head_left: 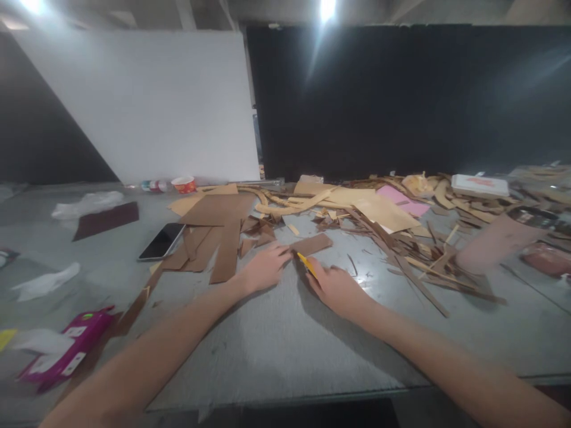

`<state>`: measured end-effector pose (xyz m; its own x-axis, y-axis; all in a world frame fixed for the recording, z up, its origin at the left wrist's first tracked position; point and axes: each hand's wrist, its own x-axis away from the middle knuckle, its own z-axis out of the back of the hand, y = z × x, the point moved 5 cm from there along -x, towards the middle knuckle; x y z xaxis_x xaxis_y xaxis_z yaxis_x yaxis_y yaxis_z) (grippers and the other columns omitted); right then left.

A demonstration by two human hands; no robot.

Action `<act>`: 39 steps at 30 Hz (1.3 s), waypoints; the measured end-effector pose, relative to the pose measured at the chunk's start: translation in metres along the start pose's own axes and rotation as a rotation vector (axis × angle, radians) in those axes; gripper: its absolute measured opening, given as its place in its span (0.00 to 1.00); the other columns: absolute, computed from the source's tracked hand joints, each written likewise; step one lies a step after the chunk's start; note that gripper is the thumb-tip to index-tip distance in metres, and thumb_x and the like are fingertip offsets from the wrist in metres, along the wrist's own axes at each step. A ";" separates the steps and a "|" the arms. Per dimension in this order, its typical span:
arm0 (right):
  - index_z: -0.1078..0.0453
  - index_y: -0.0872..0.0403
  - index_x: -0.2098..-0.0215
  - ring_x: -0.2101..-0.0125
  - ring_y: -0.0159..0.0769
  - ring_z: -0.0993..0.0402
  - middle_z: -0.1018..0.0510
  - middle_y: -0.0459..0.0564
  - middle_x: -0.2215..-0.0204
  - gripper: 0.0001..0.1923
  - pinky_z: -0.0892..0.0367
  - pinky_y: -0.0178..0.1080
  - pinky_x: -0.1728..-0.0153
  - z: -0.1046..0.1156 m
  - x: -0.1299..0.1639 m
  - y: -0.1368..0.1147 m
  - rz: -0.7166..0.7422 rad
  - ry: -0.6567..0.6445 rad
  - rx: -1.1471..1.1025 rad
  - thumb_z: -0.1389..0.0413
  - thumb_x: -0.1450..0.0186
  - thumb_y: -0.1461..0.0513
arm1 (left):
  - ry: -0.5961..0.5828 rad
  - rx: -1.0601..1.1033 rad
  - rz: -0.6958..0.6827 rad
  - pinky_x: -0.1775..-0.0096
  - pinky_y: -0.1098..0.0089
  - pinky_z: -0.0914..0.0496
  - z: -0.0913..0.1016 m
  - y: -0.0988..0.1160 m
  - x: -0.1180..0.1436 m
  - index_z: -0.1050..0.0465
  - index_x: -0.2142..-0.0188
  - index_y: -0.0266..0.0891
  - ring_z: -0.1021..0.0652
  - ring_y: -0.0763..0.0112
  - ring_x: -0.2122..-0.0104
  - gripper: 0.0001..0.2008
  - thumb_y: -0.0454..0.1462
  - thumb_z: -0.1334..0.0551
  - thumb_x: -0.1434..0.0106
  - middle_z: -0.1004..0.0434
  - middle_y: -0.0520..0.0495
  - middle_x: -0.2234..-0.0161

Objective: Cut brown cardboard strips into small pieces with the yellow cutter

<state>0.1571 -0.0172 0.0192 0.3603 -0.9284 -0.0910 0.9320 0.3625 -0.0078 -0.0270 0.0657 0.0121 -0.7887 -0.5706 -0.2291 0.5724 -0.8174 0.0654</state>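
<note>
My right hand [334, 286] is closed around a yellow utility knife [307, 264], whose tip points up and left toward a small brown strip [314, 244]. On the left end of that strip, which looks like leather or card, lie the outstretched fingers of my left hand [267, 266], pressing it to the grey table [263, 345]. The knife's tip is close to those fingertips; whether it touches the strip I cannot tell. Larger brown sheets [226, 252] lie just beyond my left wrist.
Brown and tan offcuts [401, 249] spread across the back and right. A phone [161, 241], a purple pack [74, 345] with white tissue and a dark brown piece [106, 220] lie left. A paper cup [184, 185], a white box [480, 185] and a pinkish cylinder [495, 242] stand farther out.
</note>
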 end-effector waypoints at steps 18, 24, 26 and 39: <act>0.46 0.58 0.21 0.59 0.48 0.15 0.12 0.59 0.56 0.28 0.31 0.42 0.57 -0.007 -0.010 -0.003 0.004 0.058 -0.006 0.56 0.16 0.58 | -0.012 -0.071 -0.025 0.33 0.55 0.30 0.003 0.006 -0.002 0.23 0.41 0.37 0.25 0.54 0.37 0.22 0.26 0.42 0.32 0.21 0.36 0.38; 0.44 0.57 0.22 0.57 0.45 0.16 0.13 0.59 0.53 0.27 0.32 0.41 0.54 -0.005 -0.009 -0.006 -0.002 0.094 0.037 0.56 0.16 0.59 | 0.029 -0.081 -0.021 0.33 0.54 0.30 0.002 0.005 -0.002 0.24 0.39 0.37 0.23 0.54 0.38 0.24 0.26 0.42 0.32 0.20 0.36 0.39; 0.45 0.58 0.21 0.58 0.45 0.16 0.13 0.58 0.55 0.27 0.31 0.41 0.55 -0.006 -0.009 -0.007 0.001 0.083 0.046 0.57 0.16 0.59 | 0.030 -0.095 -0.024 0.32 0.55 0.30 0.001 0.005 -0.002 0.24 0.39 0.35 0.23 0.55 0.38 0.23 0.27 0.43 0.31 0.20 0.36 0.39; 0.44 0.59 0.22 0.57 0.46 0.16 0.13 0.59 0.55 0.27 0.32 0.42 0.55 -0.008 -0.009 -0.006 0.010 0.092 0.039 0.58 0.16 0.60 | 0.025 -0.087 -0.027 0.33 0.57 0.29 -0.001 0.003 -0.002 0.26 0.37 0.36 0.24 0.56 0.36 0.24 0.27 0.43 0.30 0.21 0.38 0.37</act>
<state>0.1485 -0.0105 0.0116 0.3657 -0.9127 -0.1822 0.9300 0.3663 0.0321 -0.0228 0.0644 0.0117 -0.7988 -0.5456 -0.2535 0.5694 -0.8216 -0.0259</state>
